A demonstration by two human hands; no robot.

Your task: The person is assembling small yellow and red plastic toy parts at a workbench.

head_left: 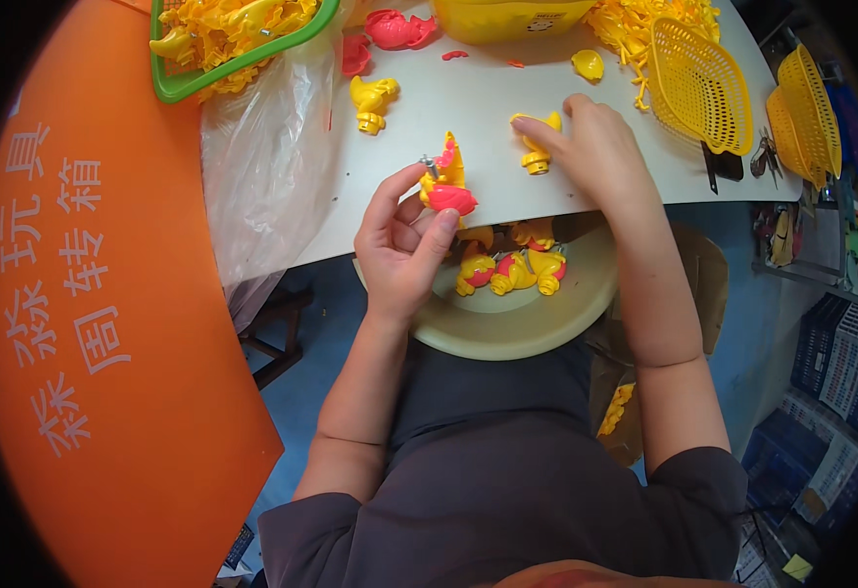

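Between the fingers and thumb of my left hand (404,235) is a yellow-and-red plastic toy part (448,191), held up over the table's front edge. A small metal piece sticks up from it by my fingertips. My right hand (600,147) is closed at the thumb and fingers on a yellow plastic toy piece (537,157) with a round foot, at the tabletop; some of its fingers are hidden. Another yellow toy piece (372,105) lies on the white table (429,98) to the left. Below the edge, a pale basin (507,338) holds several yellow-and-red toy figures (512,271).
A green-rimmed basket (179,88) of yellow parts stands far left, beside clear plastic sheeting (272,157). Red parts (399,29), a yellow tub (507,20) and a yellow shell (588,66) lie farther back. Yellow mesh baskets (703,88) sit right. An orange box panel (135,343) flanks my left.
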